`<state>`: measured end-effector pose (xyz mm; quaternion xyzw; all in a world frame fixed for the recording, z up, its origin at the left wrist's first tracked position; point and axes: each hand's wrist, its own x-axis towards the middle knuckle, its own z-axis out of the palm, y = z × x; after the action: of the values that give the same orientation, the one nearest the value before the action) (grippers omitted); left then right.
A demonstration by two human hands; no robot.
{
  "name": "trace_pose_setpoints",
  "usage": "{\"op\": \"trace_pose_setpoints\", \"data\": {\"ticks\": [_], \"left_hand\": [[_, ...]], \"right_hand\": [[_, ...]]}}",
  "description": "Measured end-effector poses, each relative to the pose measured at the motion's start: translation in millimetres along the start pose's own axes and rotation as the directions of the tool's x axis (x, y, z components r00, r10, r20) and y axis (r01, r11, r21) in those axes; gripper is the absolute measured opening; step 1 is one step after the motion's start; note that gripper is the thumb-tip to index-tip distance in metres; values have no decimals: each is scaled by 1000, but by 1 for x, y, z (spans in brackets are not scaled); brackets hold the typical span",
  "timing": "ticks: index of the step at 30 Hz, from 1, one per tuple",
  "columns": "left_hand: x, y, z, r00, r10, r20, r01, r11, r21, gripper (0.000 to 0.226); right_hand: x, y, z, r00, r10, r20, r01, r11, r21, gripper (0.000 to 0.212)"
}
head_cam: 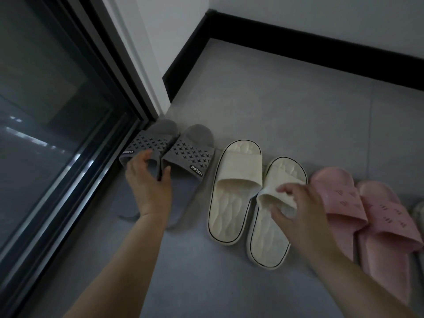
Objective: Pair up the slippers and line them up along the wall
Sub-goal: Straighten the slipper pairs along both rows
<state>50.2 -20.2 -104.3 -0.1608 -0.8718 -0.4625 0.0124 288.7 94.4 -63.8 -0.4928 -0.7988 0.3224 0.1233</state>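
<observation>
A dark glass door [52, 125] fills the left side, its frame meeting a white wall [165, 24] trimmed with black skirting [298, 40]. On the grey floor [286, 106], slippers lie side by side in a row running left to right. Just beside the door frame sits the grey pair [181, 154], straps punched with star shapes and touching each other. The left hand [149, 187] rests over the heels of both, fingers spread, thumb on the left strap and fingertips at the gap between the two; whether it grips either cannot be told. Next comes the cream pair [231, 180], the right slipper set a little nearer the camera than the left. The right hand [298, 210] pinches the strap of that right cream slipper between thumb and fingers. Just beside it lies the pink pair [367, 210], close together, and the edge of another pale slipper [419, 212] shows at the right border.
</observation>
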Motion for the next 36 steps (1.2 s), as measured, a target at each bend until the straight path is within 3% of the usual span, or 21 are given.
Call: {"op": "trace_pose_setpoints", "data": {"ticks": [2, 4, 6, 8, 10, 15, 18, 22, 28, 33, 36], "left_hand": [[-1, 18, 6, 953, 178, 243, -164, 984, -75, 53], [-5, 39, 19, 779, 271, 565, -195, 962, -192, 62], [-10, 52, 38, 580, 290, 761, -270, 950, -157, 72], [-11, 60, 57, 439, 226, 870, -372, 927, -53, 91], [-6, 65, 72, 347, 122, 930, -441, 896, 47, 104], [5, 70, 87, 218, 58, 974, -625, 775, 93, 92], [0, 66, 81, 224, 62, 973, -602, 793, 89, 89], [-4, 66, 76, 280, 100, 955, -569, 819, 81, 87], [-11, 74, 69, 391, 108, 914, -407, 911, 66, 75], [-13, 72, 69, 403, 80, 912, -460, 879, 126, 70], [-16, 77, 67, 369, 57, 928, -544, 822, 166, 81]], "right_hand": [[26, 2, 1, 995, -49, 82, 65, 975, -212, 60], [50, 3, 1, 977, 39, 209, 32, 945, -325, 91], [65, 9, 0, 952, 89, 292, 16, 941, -339, 109], [70, 20, -3, 930, 115, 350, 3, 947, -320, 115], [70, 30, -9, 891, 173, 419, -52, 958, -284, 114], [62, 38, -16, 872, 120, 475, -38, 983, -179, 109], [53, 40, -13, 886, 87, 455, -20, 988, -150, 107], [49, 43, -12, 904, 62, 424, -26, 996, -90, 101], [61, 38, -14, 905, 72, 420, -22, 992, -122, 100], [63, 36, -15, 897, 52, 439, 27, 985, -173, 93], [50, 40, -30, 909, -8, 416, 48, 995, -86, 96]]}}
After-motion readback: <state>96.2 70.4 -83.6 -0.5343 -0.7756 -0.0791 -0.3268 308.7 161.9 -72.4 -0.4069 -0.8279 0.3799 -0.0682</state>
